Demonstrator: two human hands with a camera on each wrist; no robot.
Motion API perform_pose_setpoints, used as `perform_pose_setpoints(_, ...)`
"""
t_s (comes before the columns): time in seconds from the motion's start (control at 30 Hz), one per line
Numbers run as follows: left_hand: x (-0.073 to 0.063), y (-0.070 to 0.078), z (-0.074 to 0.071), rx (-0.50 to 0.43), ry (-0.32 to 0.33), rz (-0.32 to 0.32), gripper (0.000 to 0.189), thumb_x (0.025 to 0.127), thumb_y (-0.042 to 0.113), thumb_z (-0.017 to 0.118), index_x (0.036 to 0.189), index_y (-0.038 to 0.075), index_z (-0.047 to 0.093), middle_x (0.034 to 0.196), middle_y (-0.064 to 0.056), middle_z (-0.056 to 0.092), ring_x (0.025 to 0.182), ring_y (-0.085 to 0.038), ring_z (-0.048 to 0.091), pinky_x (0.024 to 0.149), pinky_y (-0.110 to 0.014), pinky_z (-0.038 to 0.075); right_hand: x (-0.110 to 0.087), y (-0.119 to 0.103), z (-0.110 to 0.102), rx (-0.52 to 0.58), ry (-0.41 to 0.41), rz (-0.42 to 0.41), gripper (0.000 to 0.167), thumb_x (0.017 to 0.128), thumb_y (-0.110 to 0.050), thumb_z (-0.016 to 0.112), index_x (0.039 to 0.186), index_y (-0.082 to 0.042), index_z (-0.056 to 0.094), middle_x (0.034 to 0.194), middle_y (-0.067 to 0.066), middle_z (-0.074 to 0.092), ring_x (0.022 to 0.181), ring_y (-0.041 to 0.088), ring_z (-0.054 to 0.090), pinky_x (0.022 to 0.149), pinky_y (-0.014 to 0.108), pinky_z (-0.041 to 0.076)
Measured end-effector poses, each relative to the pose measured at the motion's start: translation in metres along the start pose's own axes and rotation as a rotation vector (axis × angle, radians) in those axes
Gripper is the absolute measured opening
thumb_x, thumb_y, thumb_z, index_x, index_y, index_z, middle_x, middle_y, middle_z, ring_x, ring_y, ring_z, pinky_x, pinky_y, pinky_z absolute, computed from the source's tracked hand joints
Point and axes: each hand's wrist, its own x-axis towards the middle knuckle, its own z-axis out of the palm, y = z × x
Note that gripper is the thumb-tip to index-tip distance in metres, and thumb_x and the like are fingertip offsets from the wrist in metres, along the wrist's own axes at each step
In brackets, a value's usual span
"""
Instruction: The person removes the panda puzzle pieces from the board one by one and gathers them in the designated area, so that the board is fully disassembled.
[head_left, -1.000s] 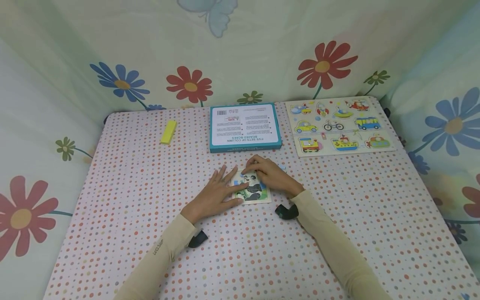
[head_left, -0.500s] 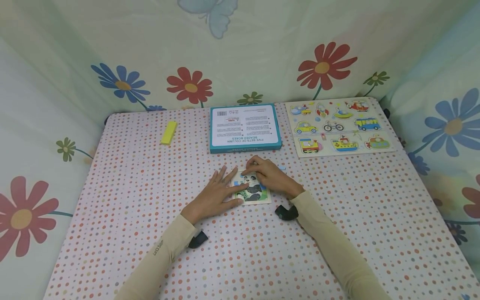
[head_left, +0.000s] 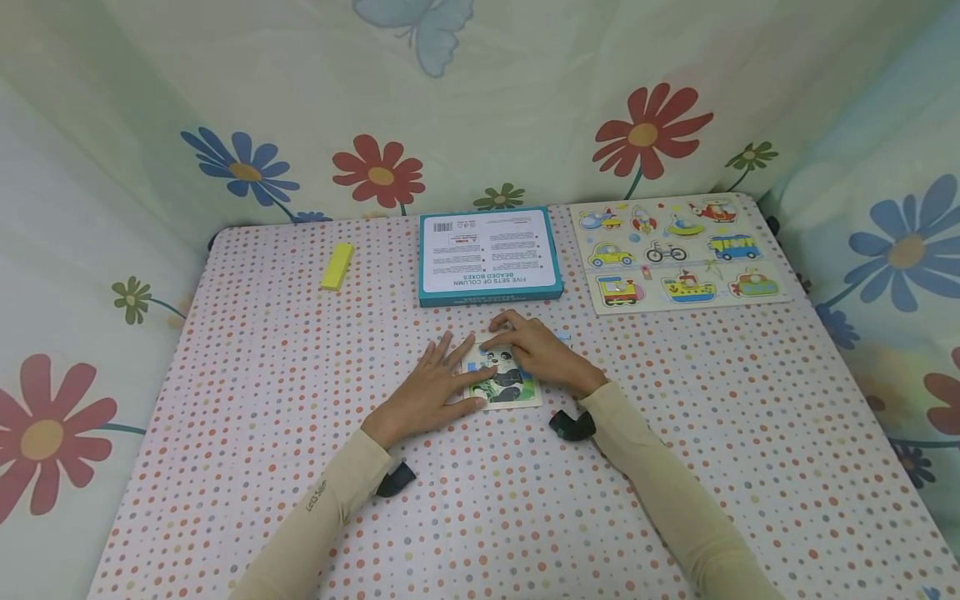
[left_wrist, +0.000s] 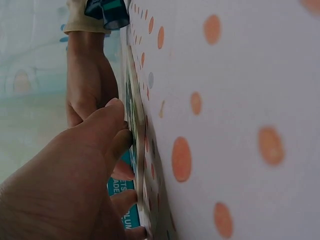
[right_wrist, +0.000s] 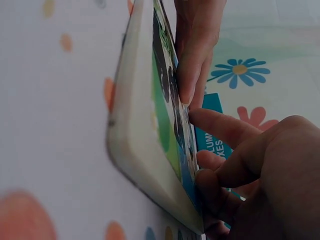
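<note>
A small square panda jigsaw puzzle [head_left: 517, 393] with a pale frame lies on the table between both hands. My left hand [head_left: 422, 393] spreads its fingers over the puzzle's left side, one fingertip on the panda and the thumb at the lower left edge. From the upper right, my right hand [head_left: 549, 357] reaches over the top part, covering that corner. Its index finger touches the picture near the panda's head. In the right wrist view, the puzzle [right_wrist: 167, 112] shows its thick edge, and the right thumb and other fingers bend close to its far side.
Behind the puzzle lies a teal-edged box [head_left: 491, 250] with printed text. At the back right is a vehicle peg puzzle board [head_left: 678, 258]; a yellow block [head_left: 337, 265] lies at the back left. A small light blue item [head_left: 564, 337] peeks out beyond the right hand. Flowered curtains surround the dotted table.
</note>
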Motion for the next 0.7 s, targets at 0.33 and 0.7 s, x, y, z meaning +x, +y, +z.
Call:
perform_pose_setpoints(0.33,-0.0006,0.0009,-0.0003,-0.002,0.002,0.000,0.052,0.097,0.056,0.041,0.146,0.038,0.039,0.161,-0.006,0.004,0.146,-0.036,-0.007,0.117,-0.053,-0.001,-0.0003,-0.0031,-0.0015,0.023,0.000,0.011,0.043,0.095,0.006,0.039,0.117,-0.016,0.070,0.131,0.009,0.047,0.117,0.029,0.047,0.100,0.052,0.036)
perform_pose_setpoints(0.7,-0.0012,0.0009,-0.0010,-0.006,0.000,0.002,0.052,0.097,0.057,0.041,0.146,0.038,0.039,0.161,-0.006,0.004,0.146,-0.035,-0.007,0.117,-0.052,-0.002,0.0012,-0.0009,-0.0047,0.174,-0.003,-0.030,0.044,0.093,0.009,0.038,0.115,-0.011,0.070,0.112,0.003,0.060,0.099,0.018,0.054,0.093,0.041,0.043)
